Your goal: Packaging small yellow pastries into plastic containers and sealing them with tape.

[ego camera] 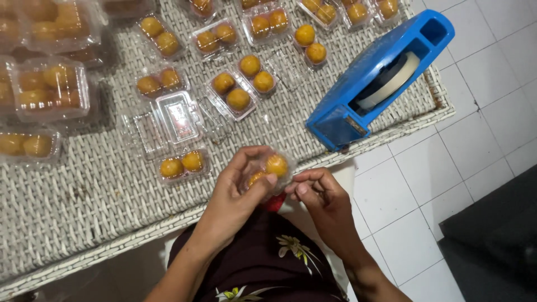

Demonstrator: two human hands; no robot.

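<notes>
1. Step in hand, as judged: closing or sealing one small clear clamshell pack (pixel 268 170) holding two round orange-yellow pieces. The pack is held in the air over the near edge of the white woven table (pixel 67 207), above the person's lap.

2. Left hand (pixel 238 193): grasping the pack, thumb pressed across its front and fingers curled round its far side.

3. Right hand (pixel 321 196): fingers bent inward with the tips pinched at the pack's right edge. Whether a strip of tape lies between the fingertips cannot be told; a small red item shows just under the pack, kind unclear.

4. Blue tape dispenser (pixel 380 78): lies on the table's right end, well apart from both hands, with its roll of pale tape visible in the slot.

5. Surrounding stock: an empty open clamshell (pixel 170 120) lies near the middle of the table; a filled two-piece pack (pixel 182 165) sits just left of the left hand; further filled packs run in rows toward the far edge, and larger filled boxes (pixel 47 89) stand stacked at the left.

6. Next move, as judged: it calls for a steady left-hand grip while the right fingertips press the lid edge down flat, without squeezing the soft contents.
</notes>
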